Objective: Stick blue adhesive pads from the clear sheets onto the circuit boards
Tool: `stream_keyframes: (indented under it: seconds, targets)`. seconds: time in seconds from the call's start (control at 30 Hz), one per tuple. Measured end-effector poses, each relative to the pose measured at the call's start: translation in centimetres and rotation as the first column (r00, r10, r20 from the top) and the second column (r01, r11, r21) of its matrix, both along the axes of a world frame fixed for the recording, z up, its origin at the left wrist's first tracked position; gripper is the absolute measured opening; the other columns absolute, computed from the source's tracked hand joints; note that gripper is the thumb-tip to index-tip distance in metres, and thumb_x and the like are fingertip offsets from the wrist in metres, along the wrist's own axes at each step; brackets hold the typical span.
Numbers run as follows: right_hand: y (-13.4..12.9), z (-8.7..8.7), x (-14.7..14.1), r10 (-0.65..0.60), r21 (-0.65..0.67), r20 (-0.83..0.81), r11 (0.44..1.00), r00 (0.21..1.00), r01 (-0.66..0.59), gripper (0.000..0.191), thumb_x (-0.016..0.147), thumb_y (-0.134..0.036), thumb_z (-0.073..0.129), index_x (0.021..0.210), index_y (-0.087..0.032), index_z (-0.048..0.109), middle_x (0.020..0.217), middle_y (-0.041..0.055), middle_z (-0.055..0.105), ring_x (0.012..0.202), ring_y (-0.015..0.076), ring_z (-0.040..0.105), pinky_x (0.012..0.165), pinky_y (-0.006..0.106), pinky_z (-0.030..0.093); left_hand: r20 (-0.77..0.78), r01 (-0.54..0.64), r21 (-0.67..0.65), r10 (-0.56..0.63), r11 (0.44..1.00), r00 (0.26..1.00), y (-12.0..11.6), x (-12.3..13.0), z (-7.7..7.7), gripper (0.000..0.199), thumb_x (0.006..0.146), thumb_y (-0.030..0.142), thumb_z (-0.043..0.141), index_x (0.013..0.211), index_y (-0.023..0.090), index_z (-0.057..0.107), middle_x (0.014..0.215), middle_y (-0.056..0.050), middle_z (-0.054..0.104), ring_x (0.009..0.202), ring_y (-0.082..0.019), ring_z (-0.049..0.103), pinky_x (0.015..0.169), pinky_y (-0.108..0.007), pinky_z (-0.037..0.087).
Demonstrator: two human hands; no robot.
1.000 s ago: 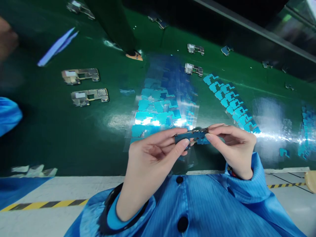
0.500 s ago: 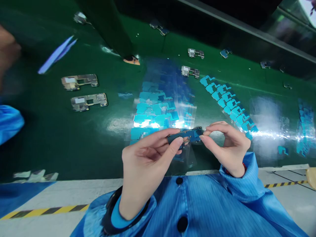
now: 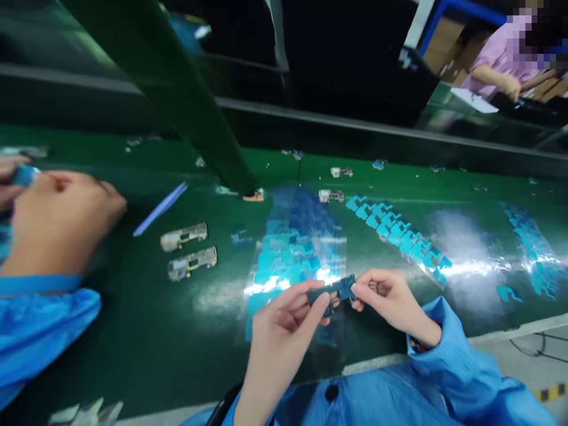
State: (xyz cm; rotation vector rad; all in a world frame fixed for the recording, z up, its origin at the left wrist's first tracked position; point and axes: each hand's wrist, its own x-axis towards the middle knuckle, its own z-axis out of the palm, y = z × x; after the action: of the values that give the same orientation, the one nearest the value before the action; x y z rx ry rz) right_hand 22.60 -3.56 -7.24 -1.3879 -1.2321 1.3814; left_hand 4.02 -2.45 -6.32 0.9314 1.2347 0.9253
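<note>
Vs ½ s ago: view has tipped up, so a co-worker's bare hand w/ blue sleeve is now well in frame at L, plus a person in a pink top at upper R. Right hand has come in from just off the edge: its thumb now lies on the R end of a thin dark-blue circuit board w/ a notched outline, fingertips curled behind, so grasping it. Left hand grips the other end, thumb on top, fingers beneath, prob. to keep it steady & face up while the R thumb bears on it.

Board is held up over the near edge of a clear film sheet w/ overlapping cyan cut-outs, on the dark green desk; sheet's prob. there for easy reach. To R: a slanting strip of cyan cut-outs & a loose cyan notched piece. To L: two grey-silver metal-covered boards & a slim lavender strip-like item, blurred. Thick green slanted post blocks some of the far side; glare washes out parts of the sheet.
</note>
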Motion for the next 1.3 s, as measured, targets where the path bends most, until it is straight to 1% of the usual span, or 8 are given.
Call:
stream_keyframes:
  seconds: [0.2,0.27,0.37,0.57,0.7,1.0,1.17,1.3]
  targets:
    - [5.8,1.3,4.9,-0.114,0.167,0.324,0.984,0.939,0.062,0.042,0.081,-0.055,0.066,0.072,-0.014,0.067,0.063,0.0030,0.071,0.056,0.0122,0.066,0.059,0.026,0.056,0.141,0.115,0.015,-0.116,0.993,0.983,6.3,-2.5,0.8,0.028,0.069,0.036,0.082,0.086,0.016,0.073,0.055,-0.001,0.069,0.042,-0.010,0.059,0.043,-0.017,0.048]
    - [10.0,1.4,7.4,-0.191,0.194,0.406,0.974,0.894,0.120,0.043,0.082,-0.055,0.065,0.076,-0.012,0.066,0.067,0.0041,0.071,0.058,0.0120,0.065,0.061,0.027,0.056,0.286,0.071,-0.011,-0.065,0.997,0.956,8.8,-3.5,0.3,0.023,0.068,0.032,0.082,0.071,0.014,0.070,0.035,0.008,0.044,0.031,-0.002,0.034,0.033,-0.010,0.029]
    - [16.2,0.9,10.6,-0.258,0.174,0.537,0.965,0.803,0.194,0.033,0.093,-0.043,0.059,0.091,-0.011,0.066,0.083,0.0051,0.070,0.068,0.0120,0.066,0.067,0.028,0.057,0.390,0.055,-0.048,-0.032,0.997,0.920,11.2,-4.8,-0.9,0.030,0.069,0.033,0.078,0.054,0.016,0.057,0.034,0.013,0.023,0.030,-0.001,0.016,0.030,-0.011,0.022]
    - [22.1,-1.2,12.9,-0.309,0.222,0.800,0.949,0.514,0.224,0.035,0.094,-0.034,0.059,0.124,-0.016,0.057,0.125,0.0100,0.060,0.106,0.0220,0.063,0.089,0.043,0.055,0.546,0.095,-0.146,0.001,0.985,0.837,11.3,-6.3,-1.8,0.033,0.074,0.028,0.067,0.050,0.020,0.045,0.040,0.013,0.018,0.033,-0.004,0.013,0.029,-0.014,0.026]
    - [24.4,-2.3,11.2,-0.265,0.280,0.876,0.960,0.403,0.024,0.038,0.094,-0.034,0.060,0.128,-0.018,0.055,0.134,0.0109,0.055,0.116,0.0251,0.058,0.096,0.048,0.051,0.592,0.110,-0.186,0.022,0.976,0.806,11.2,-6.5,-1.8,0.033,0.080,0.025,0.059,0.052,0.020,0.043,0.043,0.012,0.015,0.034,-0.005,0.012,0.030,-0.015,0.026]
    - [27.8,-1.9,9.0,-0.071,0.216,0.869,0.945,0.490,-0.247,0.033,0.094,-0.034,0.059,0.122,-0.016,0.058,0.122,0.0090,0.061,0.104,0.0210,0.063,0.088,0.042,0.055,0.543,0.073,-0.114,0.000,0.991,0.840,11.6,-5.7,-2.2,0.034,0.081,0.022,0.060,0.052,0.019,0.043,0.043,0.012,0.021,0.032,-0.004,0.017,0.031,-0.016,0.024]
    - [24.5,0.0,6.7,-0.044,0.289,0.760,0.916,0.648,-0.277,0.023,0.090,-0.029,0.063,0.103,-0.011,0.062,0.091,0.0053,0.070,0.082,0.0166,0.068,0.077,0.032,0.055,0.450,-0.080,0.017,0.064,0.997,0.891,11.5,-4.9,-2.4,0.015,0.072,0.025,0.076,0.070,0.015,0.064,0.055,0.005,0.054,0.052,-0.006,0.052,0.051,-0.015,0.044]
    - [19.4,0.3,0.4,0.185,0.265,0.626,0.863,0.757,-0.431,0.022,0.081,-0.030,0.071,0.093,-0.015,0.062,0.080,0.0011,0.072,0.077,0.0141,0.070,0.070,0.023,0.054,0.332,-0.039,0.105,0.002,0.994,0.943,10.9,-4.2,-2.4,0.043,0.066,0.028,0.086,0.106,0.020,0.071,0.105,-0.005,0.073,0.094,-0.017,0.067,0.076,-0.024,0.052]
